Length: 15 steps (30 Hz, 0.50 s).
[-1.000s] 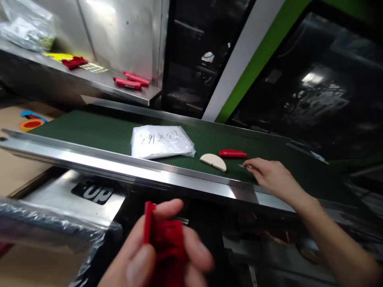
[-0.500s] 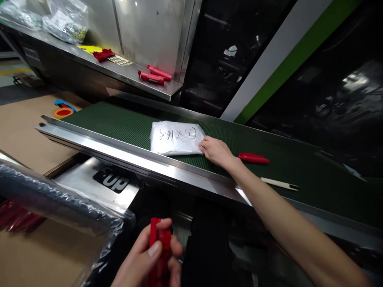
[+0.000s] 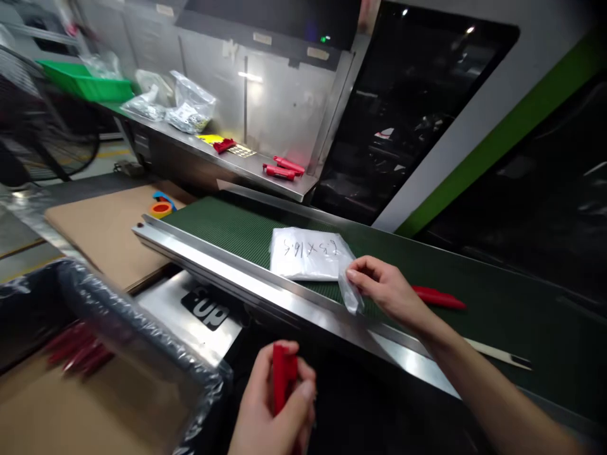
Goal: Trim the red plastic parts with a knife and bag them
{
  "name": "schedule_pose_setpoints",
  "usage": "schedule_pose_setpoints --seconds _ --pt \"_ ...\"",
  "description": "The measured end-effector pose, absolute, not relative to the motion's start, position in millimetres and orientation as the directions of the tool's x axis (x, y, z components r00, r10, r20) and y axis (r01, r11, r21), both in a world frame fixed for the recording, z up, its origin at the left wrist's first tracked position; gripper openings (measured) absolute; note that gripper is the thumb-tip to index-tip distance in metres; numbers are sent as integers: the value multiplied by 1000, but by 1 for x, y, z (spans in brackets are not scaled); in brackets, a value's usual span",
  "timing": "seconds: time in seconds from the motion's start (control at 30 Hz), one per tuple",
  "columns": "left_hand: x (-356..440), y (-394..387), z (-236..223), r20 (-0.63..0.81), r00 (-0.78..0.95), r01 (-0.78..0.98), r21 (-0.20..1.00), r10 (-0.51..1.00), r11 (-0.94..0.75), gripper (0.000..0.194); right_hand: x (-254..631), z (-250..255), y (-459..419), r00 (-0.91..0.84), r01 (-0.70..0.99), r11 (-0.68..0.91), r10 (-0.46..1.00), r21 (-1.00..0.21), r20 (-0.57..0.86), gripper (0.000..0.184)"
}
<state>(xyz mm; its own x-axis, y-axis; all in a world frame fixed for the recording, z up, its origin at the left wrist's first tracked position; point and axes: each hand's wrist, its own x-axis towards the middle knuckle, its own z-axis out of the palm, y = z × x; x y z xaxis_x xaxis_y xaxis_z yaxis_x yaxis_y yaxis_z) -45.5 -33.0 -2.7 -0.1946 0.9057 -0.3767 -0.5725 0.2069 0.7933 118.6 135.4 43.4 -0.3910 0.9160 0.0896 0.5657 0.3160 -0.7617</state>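
I see my right hand (image 3: pixel 386 294) pinching a small clear plastic bag (image 3: pixel 349 292) between thumb and fingertips, at the near right corner of the white stack of bags (image 3: pixel 310 258) marked with handwriting. The stack lies on the green conveyor belt (image 3: pixel 227 227), close to its steel near rail (image 3: pixel 227 272). My left hand (image 3: pixel 275 414) is low in front of that rail, fingers pressed around a red plastic part (image 3: pixel 281 382) held upright. On the belt, right of my wrist, lies a red pen-shaped piece (image 3: pixel 439 297); nearer the rail, a pale thin stick (image 3: pixel 497 355). A bag-lined carton (image 3: pixel 142 354) stands at lower left.
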Motion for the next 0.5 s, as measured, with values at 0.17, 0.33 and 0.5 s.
schedule_pose_setpoints --seconds 0.17,0.33,0.5 --pt "-38 -21 22 -259 -246 -474 873 934 117 43 91 41 65 -373 444 227 926 -867 52 27" --pt "-27 -40 11 -353 -282 -499 848 892 177 44 83 19 31 -258 450 205 962 -869 93 24" --pt "-20 -57 -1 -407 -266 -522 823 874 224 47 83 10 16 -213 487 204 971 -849 111 22"
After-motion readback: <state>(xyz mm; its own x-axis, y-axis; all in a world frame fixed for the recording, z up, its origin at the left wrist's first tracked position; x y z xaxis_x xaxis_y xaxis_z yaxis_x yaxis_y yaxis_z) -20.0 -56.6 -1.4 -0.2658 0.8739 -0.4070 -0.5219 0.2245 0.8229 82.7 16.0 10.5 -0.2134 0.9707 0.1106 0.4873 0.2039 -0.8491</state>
